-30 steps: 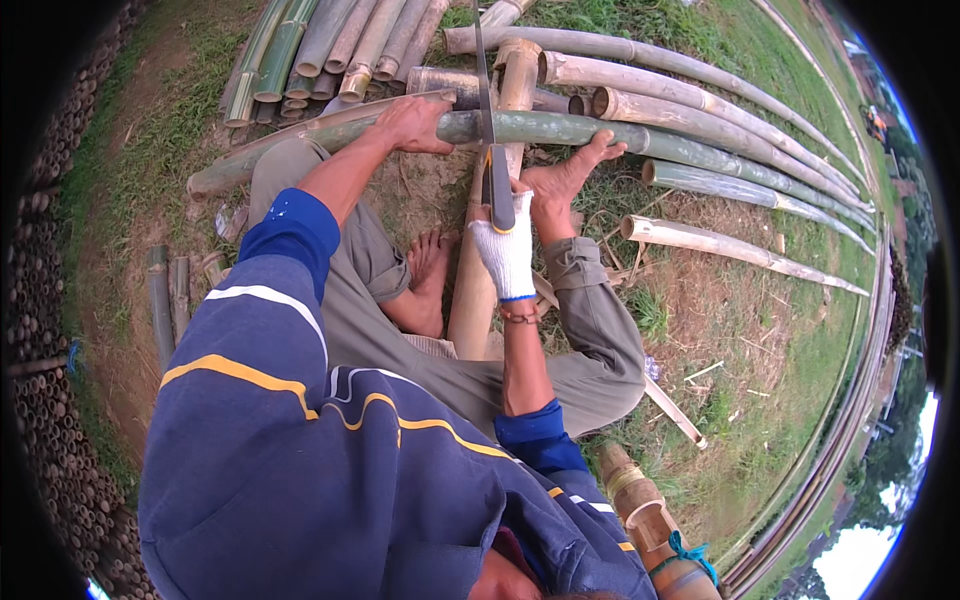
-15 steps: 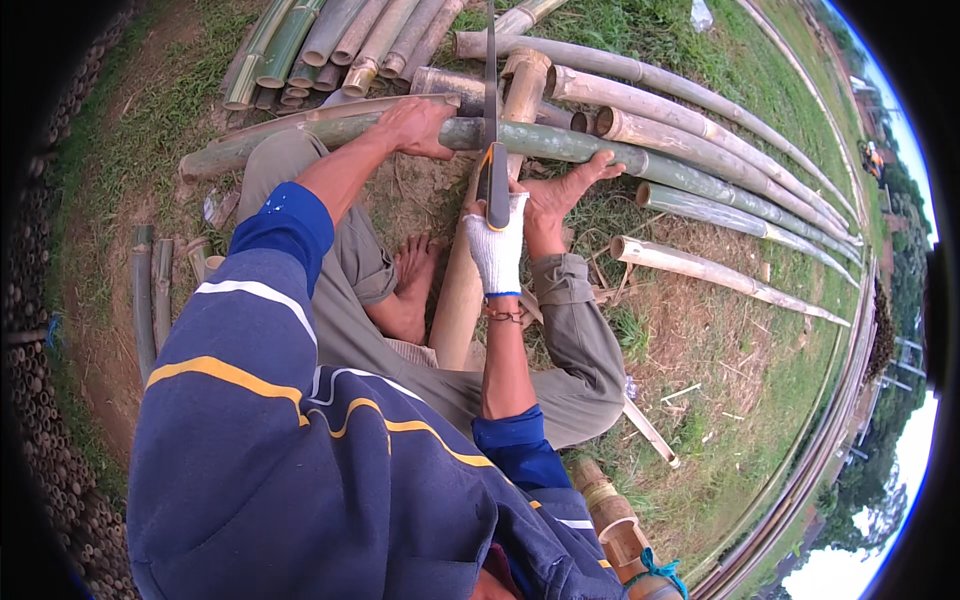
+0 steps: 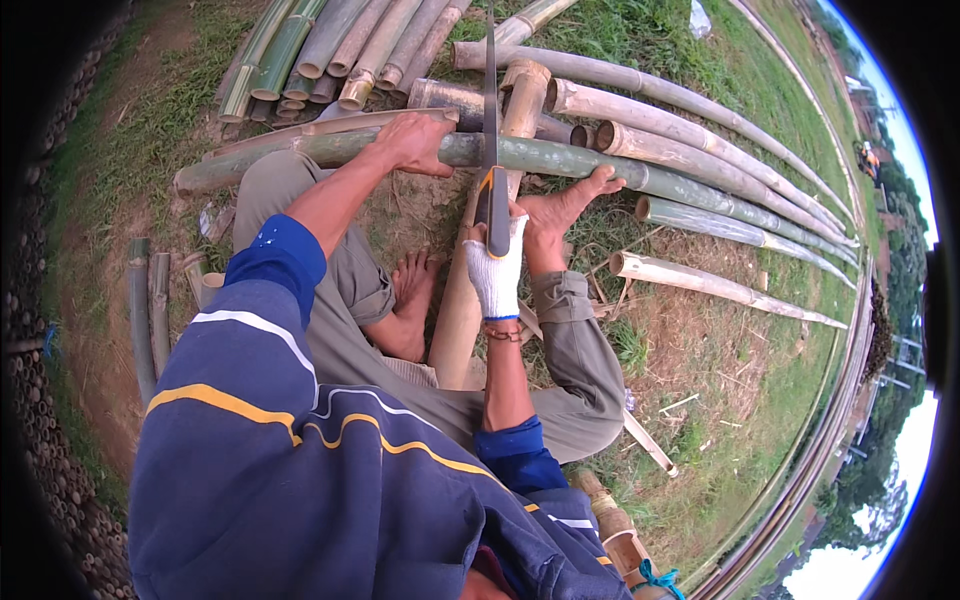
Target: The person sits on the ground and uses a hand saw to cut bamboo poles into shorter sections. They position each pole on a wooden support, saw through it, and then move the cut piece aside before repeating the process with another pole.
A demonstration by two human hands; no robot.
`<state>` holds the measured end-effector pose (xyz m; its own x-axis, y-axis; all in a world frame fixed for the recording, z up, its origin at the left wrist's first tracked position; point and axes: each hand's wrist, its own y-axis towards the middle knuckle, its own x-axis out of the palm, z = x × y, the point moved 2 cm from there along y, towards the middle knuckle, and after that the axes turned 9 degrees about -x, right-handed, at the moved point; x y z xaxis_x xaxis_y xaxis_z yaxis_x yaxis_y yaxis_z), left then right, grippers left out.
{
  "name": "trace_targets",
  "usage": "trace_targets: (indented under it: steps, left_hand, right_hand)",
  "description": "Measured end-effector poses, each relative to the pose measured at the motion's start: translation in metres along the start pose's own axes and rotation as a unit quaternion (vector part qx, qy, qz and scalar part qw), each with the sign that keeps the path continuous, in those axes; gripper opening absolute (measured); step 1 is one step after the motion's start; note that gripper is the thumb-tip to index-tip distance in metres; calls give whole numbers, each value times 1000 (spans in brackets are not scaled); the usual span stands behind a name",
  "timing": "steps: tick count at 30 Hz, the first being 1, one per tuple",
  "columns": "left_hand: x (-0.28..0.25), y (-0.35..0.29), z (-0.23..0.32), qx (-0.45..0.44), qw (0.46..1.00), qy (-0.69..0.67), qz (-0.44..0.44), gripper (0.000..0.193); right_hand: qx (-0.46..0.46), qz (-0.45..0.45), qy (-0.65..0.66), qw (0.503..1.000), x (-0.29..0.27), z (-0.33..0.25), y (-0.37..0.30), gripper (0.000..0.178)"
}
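My bare left hand [image 3: 413, 143] is wrapped over a long green bamboo pole [image 3: 560, 157] that lies crosswise in front of me. My right hand [image 3: 494, 268], in a white knit glove, grips the black and orange handle of a hand saw [image 3: 491, 130]. The saw blade points away from me and lies across the green pole, just right of my left hand. Under the pole a thicker tan bamboo piece [image 3: 458, 310] runs away between my legs. My bare right foot [image 3: 575, 207] presses against the pole right of the saw.
Cut bamboo poles [image 3: 340, 45] are heaped at the far left, and several long poles [image 3: 700, 165] fan out to the right. Short bamboo lengths [image 3: 145, 300] lie at left by my arm. A split strip [image 3: 650, 443] rests on the grass. Stacked bamboo ends [image 3: 70, 500] line the left rim.
My gloved right hand has drawn the saw back toward me, so its handle sits lower and farther from the pole. My left hand stays on the pole.
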<state>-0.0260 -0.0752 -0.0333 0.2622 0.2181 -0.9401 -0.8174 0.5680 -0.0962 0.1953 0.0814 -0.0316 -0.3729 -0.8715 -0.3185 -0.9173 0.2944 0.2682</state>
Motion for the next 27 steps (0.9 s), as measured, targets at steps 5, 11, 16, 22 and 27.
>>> trace_targets:
  steps: [5,11,16,22,27]
  left_hand:
    - [-8,-5,-16,-2,1000,0,4,77]
    - [-5,-11,-8,-44,998,15,-30,78]
    - [7,-10,-5,-16,1000,-2,-8,77]
    - [-4,-8,-16,-6,1000,-1,22,75]
    - [-13,-17,-16,-45,999,18,-11,76]
  right_hand:
    - [15,-67,-17,997,-21,-27,-34,53]
    - [120,-61,-40,990,-94,-111,-173,54]
    - [43,-27,-14,999,-31,-48,-38,37]
    - [-10,-21,-8,1000,-14,-38,-18,38]
    - [119,-84,-43,988,-90,-112,-158,60]
